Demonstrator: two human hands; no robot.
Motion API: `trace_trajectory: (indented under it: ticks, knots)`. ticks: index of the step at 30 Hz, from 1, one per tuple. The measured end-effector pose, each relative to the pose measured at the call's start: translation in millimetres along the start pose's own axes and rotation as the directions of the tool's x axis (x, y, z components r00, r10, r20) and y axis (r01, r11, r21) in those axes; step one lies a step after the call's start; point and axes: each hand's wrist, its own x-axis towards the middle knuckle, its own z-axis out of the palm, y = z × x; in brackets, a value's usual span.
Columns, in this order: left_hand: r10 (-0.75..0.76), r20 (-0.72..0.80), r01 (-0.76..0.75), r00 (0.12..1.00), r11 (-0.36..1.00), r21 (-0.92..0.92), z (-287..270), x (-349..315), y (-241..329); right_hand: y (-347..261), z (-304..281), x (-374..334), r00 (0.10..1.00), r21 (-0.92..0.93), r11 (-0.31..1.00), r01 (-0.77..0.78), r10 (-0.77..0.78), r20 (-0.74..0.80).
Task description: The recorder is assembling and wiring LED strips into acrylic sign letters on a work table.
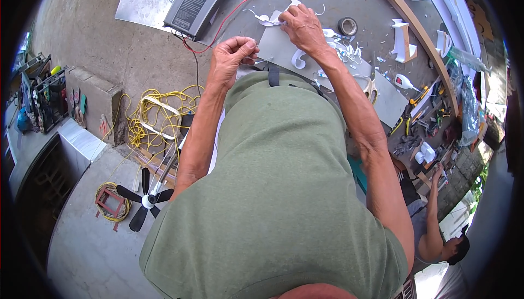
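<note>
My left hand (pixel 234 59) is closed in a pinch near the table's front edge. Whatever sits between its fingertips is too small to make out. Farther forward, my right hand (pixel 303 28) has its fingers bent round a white curved strip piece (pixel 267 21) with a thin wire tail. Below both hands lies a flat grey sheet (pixel 279 46). A white curled strip (pixel 298 59) rests on it, just under my right wrist. Beside my right forearm is a heap of small white wired parts (pixel 349 52), partly hidden by the arm.
A grey power supply box (pixel 200 1) with a red lead (pixel 232 13) stands far left. A roll of black tape (pixel 347 26), scissors (pixel 372 90) and a white glue gun (pixel 406 82) lie on the right. Another person (pixel 436 239) works at lower right. A fan (pixel 148 201) stands lower left.
</note>
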Motion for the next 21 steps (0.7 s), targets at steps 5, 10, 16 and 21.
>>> trace_trajectory:
  ticks: [5,10,16,21]
  knots:
    - [0.022,0.069,-0.026,0.997,0.997,0.066,-3,3,4,5,-2,4,0.996,-0.039,0.998,0.050,-0.047,0.078]
    - [0.072,0.093,-0.085,0.993,0.986,0.143,-3,6,11,4,-7,1,0.999,0.018,0.999,0.034,-0.034,-0.025]
    - [0.146,0.086,-0.161,0.986,0.967,0.199,0,10,21,-2,-12,-9,0.998,0.001,0.998,-0.067,0.067,0.021]
    - [0.135,0.096,-0.151,0.986,0.971,0.185,-1,10,20,-2,-6,-4,1.000,-0.031,0.999,-0.016,0.016,0.002]
